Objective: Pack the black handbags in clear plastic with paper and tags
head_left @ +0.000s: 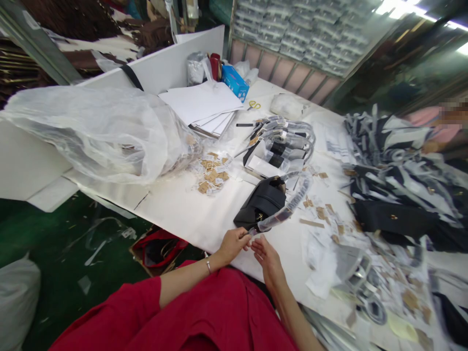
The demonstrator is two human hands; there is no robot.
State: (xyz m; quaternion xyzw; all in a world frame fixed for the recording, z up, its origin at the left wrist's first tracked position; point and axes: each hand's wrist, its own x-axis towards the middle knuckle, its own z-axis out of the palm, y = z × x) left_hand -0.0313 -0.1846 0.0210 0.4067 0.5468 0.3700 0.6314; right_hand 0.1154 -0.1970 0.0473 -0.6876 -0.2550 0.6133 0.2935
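Note:
A small black handbag (260, 201) sits on the white table just beyond my hands. Its strap (288, 207) is wrapped in clear plastic and arcs along the bag's right side. My left hand (233, 246) is closed at the near end of that strap, thumb and fingers pinched together by the bag's corner. Beside it, my right hand (266, 254) has its fingers apart and slightly bent, close to the left fingertips, with nothing visible in it. The exact piece between my left fingertips is partly hidden.
Several wrapped bags (280, 146) stand behind the handbag. Brown tags (212, 175) lie left of it, near a large plastic bag (109, 131). White sheets (201, 102), a blue box (235, 83) and yellow-handled scissors (254, 105) are farther back. Black bags (398, 214) pile up at right.

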